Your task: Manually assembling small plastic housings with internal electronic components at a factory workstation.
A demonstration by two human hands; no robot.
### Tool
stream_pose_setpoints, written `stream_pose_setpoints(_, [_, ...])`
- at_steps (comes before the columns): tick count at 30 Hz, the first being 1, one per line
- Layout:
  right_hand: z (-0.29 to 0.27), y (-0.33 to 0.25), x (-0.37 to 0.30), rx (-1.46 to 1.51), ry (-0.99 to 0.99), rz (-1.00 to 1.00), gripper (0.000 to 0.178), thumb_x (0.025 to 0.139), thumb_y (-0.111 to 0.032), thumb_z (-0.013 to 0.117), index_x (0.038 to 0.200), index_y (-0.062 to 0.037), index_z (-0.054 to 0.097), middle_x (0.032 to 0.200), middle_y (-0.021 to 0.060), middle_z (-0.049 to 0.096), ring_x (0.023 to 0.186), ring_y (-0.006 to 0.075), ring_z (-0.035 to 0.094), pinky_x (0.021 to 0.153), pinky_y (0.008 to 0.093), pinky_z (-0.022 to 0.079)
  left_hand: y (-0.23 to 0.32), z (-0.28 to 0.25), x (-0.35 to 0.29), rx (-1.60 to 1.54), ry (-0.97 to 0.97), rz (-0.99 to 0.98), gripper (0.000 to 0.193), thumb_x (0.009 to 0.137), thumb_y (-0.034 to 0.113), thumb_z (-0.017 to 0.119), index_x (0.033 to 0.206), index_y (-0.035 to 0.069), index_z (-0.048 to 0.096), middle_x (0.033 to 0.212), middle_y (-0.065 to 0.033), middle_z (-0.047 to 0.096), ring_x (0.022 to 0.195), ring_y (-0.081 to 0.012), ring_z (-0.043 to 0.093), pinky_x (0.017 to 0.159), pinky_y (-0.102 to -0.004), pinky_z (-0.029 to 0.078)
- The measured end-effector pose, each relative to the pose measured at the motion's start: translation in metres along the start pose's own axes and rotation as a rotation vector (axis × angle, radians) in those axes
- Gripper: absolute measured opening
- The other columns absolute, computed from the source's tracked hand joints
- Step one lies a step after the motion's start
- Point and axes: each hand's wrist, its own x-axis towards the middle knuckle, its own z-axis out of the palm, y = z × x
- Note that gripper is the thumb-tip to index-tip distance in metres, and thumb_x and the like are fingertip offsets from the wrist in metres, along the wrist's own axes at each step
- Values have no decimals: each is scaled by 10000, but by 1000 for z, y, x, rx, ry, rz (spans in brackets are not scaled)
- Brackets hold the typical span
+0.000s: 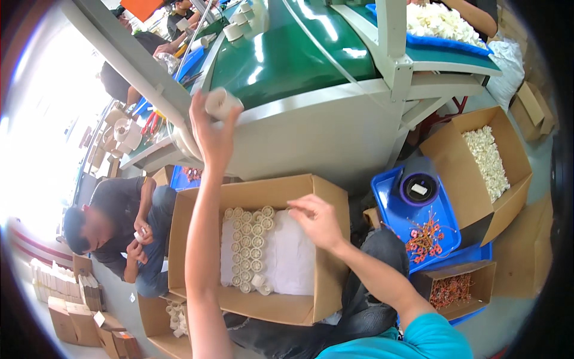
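White cylinder (222, 104) held aloft, pale parts (246, 242) in rows

Factory workshop: green conveyor belt (287, 57), co-workers (116, 206), blue trays (391, 204).

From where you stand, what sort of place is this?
Likely a factory assembly area: white cylindrical parts sit on a green conveyor belt, and rows of pale round parts lie in an open cardboard box.
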Motion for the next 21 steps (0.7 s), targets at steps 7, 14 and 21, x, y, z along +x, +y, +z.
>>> stream_pose_setpoints(7, [20, 3, -9, 16, -138, 99, 225, 847, -54, 680, 1068, -21, 708, 1010, 90, 677, 878, 145, 647, 725, 253, 518, -92, 36, 68, 294, -69, 34, 746, 769, 212, 801, 1355, -42, 415, 1322, -260, 494, 1174, -398, 515, 986, -436, 430])
stream_pose_setpoints(14, [-14, -2, 15, -11, 25, 87, 252, 835, 2, 675, 1086, -11, 691, 987, 84, 672, 858, 148, 644, 707, 255, 515, -15, 24, 0, 363, 241, 502, 595, 808, 164, 747, 1277, -60, 457, 1304, -263, 513, 1157, -380, 496, 953, -447, 399])
stream_pose_setpoints(21, [0, -3, 9, 134, -29, 89, 258, 844, 22, 658, 1098, -12, 689, 1000, 76, 667, 854, 143, 647, 687, 252, 523, -122, -59, -333, 503, -800, -207, 535, 768, 167, 748, 1212, 26, 484, 1165, -188, 525, 1135, -382, 480, 958, -472, 385])
